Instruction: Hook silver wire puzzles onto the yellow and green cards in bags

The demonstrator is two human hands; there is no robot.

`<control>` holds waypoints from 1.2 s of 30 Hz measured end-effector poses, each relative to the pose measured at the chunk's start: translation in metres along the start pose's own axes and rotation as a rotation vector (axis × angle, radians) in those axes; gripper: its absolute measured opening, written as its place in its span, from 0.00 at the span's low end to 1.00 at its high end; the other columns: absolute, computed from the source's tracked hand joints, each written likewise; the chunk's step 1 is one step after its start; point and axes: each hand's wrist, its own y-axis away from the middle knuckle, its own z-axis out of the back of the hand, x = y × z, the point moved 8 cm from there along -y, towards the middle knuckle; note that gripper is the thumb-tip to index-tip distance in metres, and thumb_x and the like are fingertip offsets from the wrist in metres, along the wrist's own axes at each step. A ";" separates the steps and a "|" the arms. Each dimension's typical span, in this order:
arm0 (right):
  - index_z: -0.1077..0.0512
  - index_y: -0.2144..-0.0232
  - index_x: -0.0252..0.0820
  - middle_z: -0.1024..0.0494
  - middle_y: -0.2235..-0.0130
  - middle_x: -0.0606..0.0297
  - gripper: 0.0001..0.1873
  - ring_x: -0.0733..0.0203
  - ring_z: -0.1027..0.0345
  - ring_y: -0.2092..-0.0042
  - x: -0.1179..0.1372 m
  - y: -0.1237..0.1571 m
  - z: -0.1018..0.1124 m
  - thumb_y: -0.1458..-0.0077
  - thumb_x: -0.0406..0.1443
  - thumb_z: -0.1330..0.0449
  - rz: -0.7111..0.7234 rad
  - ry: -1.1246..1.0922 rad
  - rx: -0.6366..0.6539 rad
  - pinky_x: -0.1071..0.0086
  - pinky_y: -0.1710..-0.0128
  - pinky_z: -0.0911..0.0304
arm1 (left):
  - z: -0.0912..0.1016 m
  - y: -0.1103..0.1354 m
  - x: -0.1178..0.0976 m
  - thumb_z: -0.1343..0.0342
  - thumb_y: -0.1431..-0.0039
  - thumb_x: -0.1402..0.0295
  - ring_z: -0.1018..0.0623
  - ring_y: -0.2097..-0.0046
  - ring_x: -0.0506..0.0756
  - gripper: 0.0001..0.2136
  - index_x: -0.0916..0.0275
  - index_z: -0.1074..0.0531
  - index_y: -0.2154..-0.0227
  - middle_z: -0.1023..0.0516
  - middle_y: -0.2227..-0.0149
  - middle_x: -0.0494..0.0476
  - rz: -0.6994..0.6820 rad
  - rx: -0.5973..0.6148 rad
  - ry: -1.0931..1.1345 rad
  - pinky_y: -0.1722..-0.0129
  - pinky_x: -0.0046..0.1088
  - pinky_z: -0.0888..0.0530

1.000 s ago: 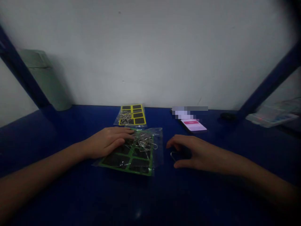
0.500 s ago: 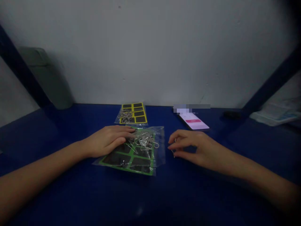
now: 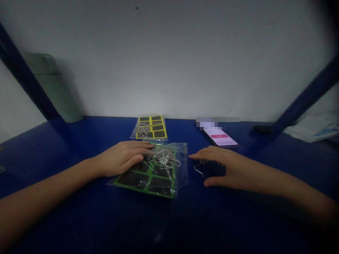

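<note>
Head view looked down at a blue table [image 3: 66,211], with two bare arms reaching in from the lower corners. The left hand [image 3: 122,158] lay on the left part of a clear plastic bag [image 3: 182,165] near the middle of the frame. Its fingers were open and close together, resting flat and not gripping anything. The hand's weight seemed to keep the bag from sliding. In the bag was a green card with black squares [image 3: 140,180]. A tangle of bent silver wire pieces [image 3: 164,158] sat on its upper part, just beside the left fingertips.

The right hand [image 3: 225,169] was just to the right of the bag, arched over the table like a small tent. Its fingers [image 3: 209,151] were open, and the thumb [image 3: 210,182] stayed apart from them, so the hand did not seem to be pinching anything. A loose bent wire [image 3: 198,169] lay on the table under that arch, which may be why the hand was cupped there. It was hard to tell if the fingers touched it.

Farther up sat another clear bag with a yellow card and wire pieces [image 3: 150,127]. A phone [image 3: 218,139] with a pink and pale screen lay to its right, with its top part blurred. A pale green flask [image 3: 53,86] stood at the upper left beside a blue post [image 3: 29,76].
</note>
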 end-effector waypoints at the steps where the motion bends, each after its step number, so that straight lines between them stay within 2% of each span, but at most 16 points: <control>1: 0.38 0.51 0.48 0.32 0.55 0.62 0.29 0.57 0.38 0.54 -0.002 0.000 -0.001 0.57 0.44 0.39 -0.010 -0.005 0.016 0.61 0.54 0.41 | 0.000 0.000 0.000 0.64 0.38 0.67 0.40 0.44 0.53 0.16 0.64 0.38 0.52 0.39 0.45 0.56 -0.002 -0.002 -0.001 0.45 0.32 0.43; 7: 0.35 0.54 0.46 0.29 0.61 0.62 0.23 0.60 0.36 0.60 -0.007 -0.003 0.000 0.54 0.41 0.41 -0.051 -0.050 0.005 0.64 0.59 0.39 | 0.000 0.000 0.000 0.64 0.38 0.68 0.40 0.44 0.53 0.16 0.63 0.39 0.51 0.39 0.45 0.56 -0.011 -0.002 -0.011 0.46 0.33 0.43; 15: 0.37 0.54 0.46 0.34 0.62 0.63 0.23 0.60 0.38 0.59 -0.004 -0.003 -0.002 0.55 0.40 0.41 -0.059 -0.082 0.077 0.64 0.59 0.41 | -0.001 0.000 0.000 0.65 0.38 0.66 0.41 0.44 0.53 0.16 0.63 0.38 0.51 0.40 0.45 0.56 -0.008 0.005 -0.023 0.45 0.33 0.43; 21: 0.33 0.59 0.43 0.35 0.68 0.66 0.17 0.64 0.37 0.67 0.005 -0.007 -0.001 0.54 0.36 0.41 0.034 -0.127 0.016 0.68 0.66 0.39 | 0.000 0.000 -0.001 0.64 0.38 0.67 0.40 0.44 0.53 0.16 0.62 0.39 0.51 0.39 0.45 0.55 -0.005 0.002 -0.022 0.46 0.33 0.42; 28: 0.28 0.65 0.42 0.30 0.67 0.63 0.08 0.65 0.35 0.67 0.011 -0.008 0.001 0.50 0.34 0.44 0.120 -0.013 -0.071 0.70 0.68 0.39 | 0.001 0.001 -0.001 0.64 0.38 0.66 0.40 0.44 0.54 0.16 0.63 0.38 0.51 0.39 0.46 0.56 -0.013 0.002 -0.031 0.46 0.32 0.42; 32: 0.26 0.68 0.42 0.28 0.68 0.63 0.07 0.66 0.34 0.67 0.018 -0.006 0.003 0.49 0.33 0.45 0.188 -0.001 -0.105 0.71 0.69 0.38 | 0.000 0.001 0.000 0.64 0.38 0.66 0.40 0.44 0.54 0.16 0.62 0.39 0.50 0.40 0.45 0.56 -0.011 0.001 -0.028 0.46 0.34 0.43; 36: 0.27 0.66 0.43 0.25 0.69 0.62 0.09 0.63 0.33 0.67 0.023 -0.003 0.012 0.49 0.35 0.44 0.210 0.031 -0.253 0.69 0.69 0.36 | 0.000 0.000 0.000 0.65 0.38 0.66 0.40 0.44 0.54 0.17 0.63 0.38 0.51 0.39 0.45 0.56 0.002 0.001 -0.003 0.46 0.33 0.42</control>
